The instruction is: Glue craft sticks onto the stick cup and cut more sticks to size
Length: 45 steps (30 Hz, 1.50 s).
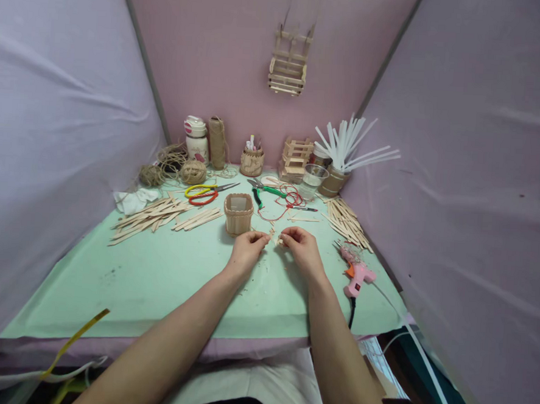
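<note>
Two hands meet over the middle of the worktop [155, 280], and between their fingertips sits a small wooden piece [274, 237], a short bit of craft stick as far as one can tell. The left hand [248, 246] pinches its near end with a closed grip; the right hand [300, 243] grasps the other end the same way. The piece hangs just above the green cover, right in front of the small stick basket [238, 213].

The piece is tiny and held only at its tips, so my guess is that it could snap unevenly or spring out of the fingers and get lost among the pale crumbs scattered beneath the hands. A sideways jerk of the left hand might knock the basket, which stands close behind it.

The pink glue gun [357, 274] lies just beside the right wrist, nozzle pointing inward; whether it is hot cannot be told, but a wrist dragged back over it could be burnt, and its cord trails off the worktop edge where it could catch an arm.

Farther out lie loose craft sticks [159, 215] on the left and another bundle of sticks [347, 222] on the right, scissors [206, 192], green-handled pliers [264, 191], red wire [288, 200], a clear cup [312, 179] and twine balls [180, 166]. None of them blocks the hands.
</note>
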Tool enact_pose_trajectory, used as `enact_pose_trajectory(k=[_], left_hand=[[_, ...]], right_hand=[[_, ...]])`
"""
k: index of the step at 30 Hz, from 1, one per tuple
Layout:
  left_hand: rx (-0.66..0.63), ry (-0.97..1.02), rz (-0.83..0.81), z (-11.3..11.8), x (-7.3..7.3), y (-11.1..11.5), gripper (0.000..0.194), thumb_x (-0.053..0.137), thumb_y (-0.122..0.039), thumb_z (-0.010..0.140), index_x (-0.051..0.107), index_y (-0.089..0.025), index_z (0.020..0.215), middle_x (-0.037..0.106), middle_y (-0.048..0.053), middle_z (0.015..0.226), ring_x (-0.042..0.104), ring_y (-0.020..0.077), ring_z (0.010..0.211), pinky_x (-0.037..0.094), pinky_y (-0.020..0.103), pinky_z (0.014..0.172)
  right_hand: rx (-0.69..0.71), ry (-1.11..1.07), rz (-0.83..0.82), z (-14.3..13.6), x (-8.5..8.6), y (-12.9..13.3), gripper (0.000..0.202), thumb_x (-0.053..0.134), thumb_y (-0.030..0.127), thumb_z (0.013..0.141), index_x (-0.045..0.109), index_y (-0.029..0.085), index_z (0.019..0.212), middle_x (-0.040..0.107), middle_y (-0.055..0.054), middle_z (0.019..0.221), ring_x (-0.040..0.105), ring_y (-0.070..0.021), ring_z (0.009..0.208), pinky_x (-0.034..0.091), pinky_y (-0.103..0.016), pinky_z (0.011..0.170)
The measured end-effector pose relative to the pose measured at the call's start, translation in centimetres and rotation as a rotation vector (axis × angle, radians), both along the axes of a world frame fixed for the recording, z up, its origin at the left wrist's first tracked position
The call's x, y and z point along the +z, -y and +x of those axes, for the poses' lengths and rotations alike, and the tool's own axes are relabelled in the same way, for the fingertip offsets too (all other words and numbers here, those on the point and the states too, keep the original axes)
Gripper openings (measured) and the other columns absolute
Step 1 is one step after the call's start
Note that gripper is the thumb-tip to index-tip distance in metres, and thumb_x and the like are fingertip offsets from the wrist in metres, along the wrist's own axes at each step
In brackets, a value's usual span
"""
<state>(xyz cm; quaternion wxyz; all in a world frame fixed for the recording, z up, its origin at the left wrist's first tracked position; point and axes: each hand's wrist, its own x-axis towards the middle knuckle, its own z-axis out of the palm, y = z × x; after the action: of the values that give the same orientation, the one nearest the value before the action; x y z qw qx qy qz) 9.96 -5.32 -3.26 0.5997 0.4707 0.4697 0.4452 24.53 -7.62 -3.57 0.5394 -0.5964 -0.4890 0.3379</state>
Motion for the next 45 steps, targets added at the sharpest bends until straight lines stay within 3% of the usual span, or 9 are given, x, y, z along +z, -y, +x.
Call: enact_pose_trajectory(k=[7, 19, 45], left_hand=[[0.005, -0.102, 0.126, 0.03, -0.49, -0.17, 0.021, 0.072, -0.037, 0.064, 0.070, -0.016, 0.065, 0.059, 0.002, 0.058, 0.047, 0.0136, 0.058, 0.035, 0.026, 0.057], [0.000, -0.089, 0.108, 0.05, -0.14, 0.05, 0.019, 0.072, -0.034, 0.063, 0.070, -0.016, 0.065, 0.060, 0.001, 0.058, 0.047, 0.0135, 0.058, 0.036, 0.027, 0.060], [-0.034, -0.112, 0.115, 0.04, -0.28, 0.04, 0.018, 0.070, -0.034, 0.066, 0.070, -0.016, 0.068, 0.063, 0.002, 0.062, 0.053, 0.0152, 0.062, 0.040, 0.028, 0.066]], right_hand=[[-0.015, -0.208, 0.008, -0.55, -0.52, 0.40, 0.020, 0.072, 0.034, 0.063, 0.065, 0.019, 0.075, 0.064, 0.000, 0.068, 0.057, -0.0144, 0.062, 0.046, -0.028, 0.063], [-0.035, -0.343, -0.018, -0.63, -0.72, 0.54, 0.031, 0.078, 0.034, 0.057, 0.062, 0.019, 0.079, 0.063, 0.002, 0.067, 0.058, -0.0139, 0.061, 0.046, -0.028, 0.062], [-0.024, -0.341, -0.023, -0.82, -0.70, 0.49, 0.031, 0.080, 0.032, 0.057, 0.062, 0.018, 0.077, 0.060, 0.004, 0.060, 0.055, -0.0132, 0.059, 0.041, -0.025, 0.059]])
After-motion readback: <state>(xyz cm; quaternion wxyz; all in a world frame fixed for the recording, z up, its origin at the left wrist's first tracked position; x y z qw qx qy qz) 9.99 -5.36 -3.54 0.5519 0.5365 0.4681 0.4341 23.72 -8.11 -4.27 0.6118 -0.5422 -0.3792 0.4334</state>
